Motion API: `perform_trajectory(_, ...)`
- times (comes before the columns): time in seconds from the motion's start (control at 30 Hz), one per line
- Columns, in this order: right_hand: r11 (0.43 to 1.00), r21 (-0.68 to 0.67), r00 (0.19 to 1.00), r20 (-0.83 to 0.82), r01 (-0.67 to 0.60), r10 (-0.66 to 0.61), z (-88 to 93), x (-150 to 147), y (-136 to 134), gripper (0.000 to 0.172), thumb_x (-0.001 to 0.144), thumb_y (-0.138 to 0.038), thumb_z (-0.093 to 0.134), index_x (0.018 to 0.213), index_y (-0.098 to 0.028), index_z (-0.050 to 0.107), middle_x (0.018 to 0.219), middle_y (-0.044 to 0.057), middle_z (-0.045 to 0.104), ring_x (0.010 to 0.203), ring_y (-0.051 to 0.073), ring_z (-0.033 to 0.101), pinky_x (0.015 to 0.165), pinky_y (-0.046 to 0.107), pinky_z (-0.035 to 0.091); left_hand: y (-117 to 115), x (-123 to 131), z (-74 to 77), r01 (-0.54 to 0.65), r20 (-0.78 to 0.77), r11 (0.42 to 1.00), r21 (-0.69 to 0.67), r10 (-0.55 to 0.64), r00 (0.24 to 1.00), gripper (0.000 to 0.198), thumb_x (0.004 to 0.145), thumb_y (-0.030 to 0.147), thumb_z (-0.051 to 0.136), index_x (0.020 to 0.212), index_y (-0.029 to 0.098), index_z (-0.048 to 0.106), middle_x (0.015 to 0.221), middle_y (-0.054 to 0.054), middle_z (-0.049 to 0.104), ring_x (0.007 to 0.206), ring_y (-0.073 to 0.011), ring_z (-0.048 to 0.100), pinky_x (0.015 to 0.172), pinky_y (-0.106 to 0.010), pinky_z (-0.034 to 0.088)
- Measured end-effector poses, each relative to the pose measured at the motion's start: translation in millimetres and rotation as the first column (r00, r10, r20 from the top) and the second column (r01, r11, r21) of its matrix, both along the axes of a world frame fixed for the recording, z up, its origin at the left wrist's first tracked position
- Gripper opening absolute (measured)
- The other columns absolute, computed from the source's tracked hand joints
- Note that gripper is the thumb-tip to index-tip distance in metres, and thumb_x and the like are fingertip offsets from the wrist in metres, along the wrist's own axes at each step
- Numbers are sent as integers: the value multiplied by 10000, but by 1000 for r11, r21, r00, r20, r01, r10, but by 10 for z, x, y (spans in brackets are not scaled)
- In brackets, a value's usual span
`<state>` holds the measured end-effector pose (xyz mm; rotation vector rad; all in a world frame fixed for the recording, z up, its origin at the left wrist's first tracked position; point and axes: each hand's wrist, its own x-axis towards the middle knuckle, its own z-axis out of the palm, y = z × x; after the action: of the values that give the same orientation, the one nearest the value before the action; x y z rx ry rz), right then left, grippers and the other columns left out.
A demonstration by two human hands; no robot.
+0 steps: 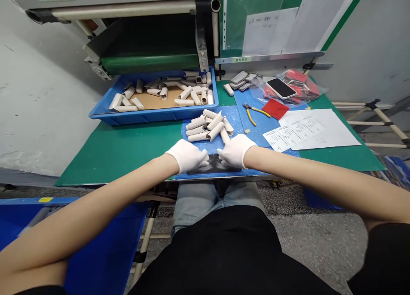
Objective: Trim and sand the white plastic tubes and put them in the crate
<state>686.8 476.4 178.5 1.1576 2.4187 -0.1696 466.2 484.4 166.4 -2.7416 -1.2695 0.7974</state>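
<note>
Both of my hands wear white gloves and are close together at the table's front edge. A dark, glossy black sheet [214, 162] lies flat beneath and between them. My left hand [191, 156] is closed, thumb and fingertips pinched at the sheet's left part. On the other side my right hand [237, 151] has its fingers curled down onto the sheet, thumb pointing inward. Whether anything small is between the fingertips is hidden. Just beyond the hands sits a pile of off-white tube-like pieces [206, 126] on a blue mat [235, 115]; one piece touches or nearly touches my right hand.
A blue tray [153, 116] with more off-white pieces stands at the back left, below a green conveyor roller [150, 63]. To the right are yellow-handled cutters [253, 113], a red square [275, 109], papers [323, 130], a phone [281, 88] on plastic bags, and stacked grey pieces [241, 79].
</note>
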Motion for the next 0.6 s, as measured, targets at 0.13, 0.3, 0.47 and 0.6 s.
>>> perform_trajectory(0.13,1000,-8,1000,24,2,-2,-43,1,30,455,1039,-464,510,1277,-192,785,1206,240,740,1032,412,734,860,531,540,-5,-16,-19,-31,26,1000,2,31,999,494,1060,613,426,1190,254,740,905,-147,795,831,-314,758,727,-349,443)
perform_trajectory(0.3,1000,-20,1000,10,21,-20,-46,34,19,506,1028,-523,533,1297,-169,774,1156,238,747,1059,397,737,874,493,542,-50,-21,23,-54,34,998,19,53,998,492,1065,599,418,1158,252,753,868,-147,788,793,-325,755,716,-355,446)
perform_trajectory(0.47,1000,-11,1000,10,29,-29,-43,30,-3,454,1006,-509,574,1236,-191,801,1100,223,767,1059,400,743,850,476,541,-63,-21,-15,-41,15,999,-3,41,999,503,1060,619,398,1203,284,745,891,-135,795,807,-319,758,699,-341,450)
perform_trajectory(0.6,999,20,999,-9,38,-38,-54,-17,-39,521,1045,-568,490,1394,-259,723,1176,199,771,1075,386,744,854,478,539,-101,-9,-82,-4,65,999,40,1,998,547,1077,645,320,1381,338,656,959,-119,807,800,-312,760,682,-339,461)
